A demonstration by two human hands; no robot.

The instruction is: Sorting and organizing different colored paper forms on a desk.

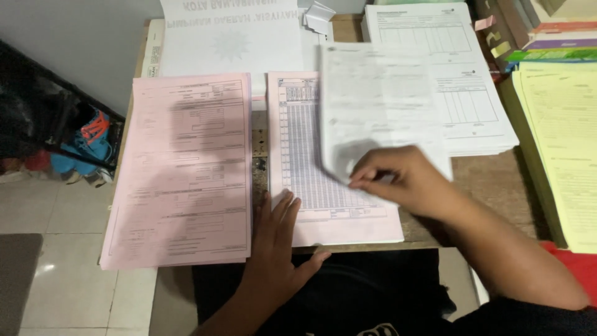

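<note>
White sheet (379,106), blurred, is lifted above the pink table form (311,155) near the desk's (491,180) front edge, its long axis running front to back. Left hand (277,239) presses flat, fingers spread, on that form's near-left corner; right hand (404,180) pinches the sheet's lower edge.

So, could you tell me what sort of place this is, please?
Probably an office or admin desk: pink forms and white forms stacked on a wooden table, the right hand lifting a sheet, books alongside.

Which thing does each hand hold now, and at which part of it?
The right hand pinches a white sheet at its lower edge. The left hand holds nothing; it lies flat on the lower left corner of the pink form.
</note>
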